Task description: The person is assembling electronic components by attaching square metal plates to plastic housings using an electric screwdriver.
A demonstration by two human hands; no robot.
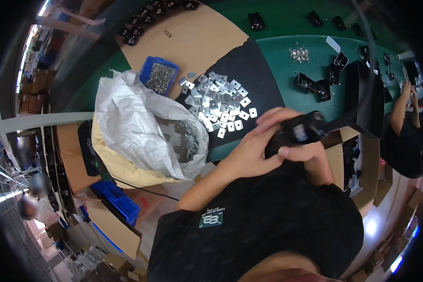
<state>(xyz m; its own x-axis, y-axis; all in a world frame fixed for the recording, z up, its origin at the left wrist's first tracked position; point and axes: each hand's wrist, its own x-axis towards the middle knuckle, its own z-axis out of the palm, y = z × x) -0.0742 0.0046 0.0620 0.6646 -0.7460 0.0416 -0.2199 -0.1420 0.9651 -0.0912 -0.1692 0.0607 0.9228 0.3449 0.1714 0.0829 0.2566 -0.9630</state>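
Observation:
In front of my chest, my left hand [252,152] is closed around a black cylindrical tool [301,129] with a small pale label on its side. My right hand [308,152] is closed against the same tool from the right and below. A dark cable or arm seems to run from its far end up to the right. The tool's working end and whatever lies between my palms are hidden. Just beyond my left hand, flat silver metal plates [224,104], each with a hole, lie in a loose pile on a black mat [249,61].
Left of the pile, an open white sack [127,108] holds more metal pieces. Behind it stands a blue bin [148,70] of small metal parts on cardboard [197,28]. Black housings [310,84] and loose screws [299,54] lie on the green table; a co-worker [404,127] is at right.

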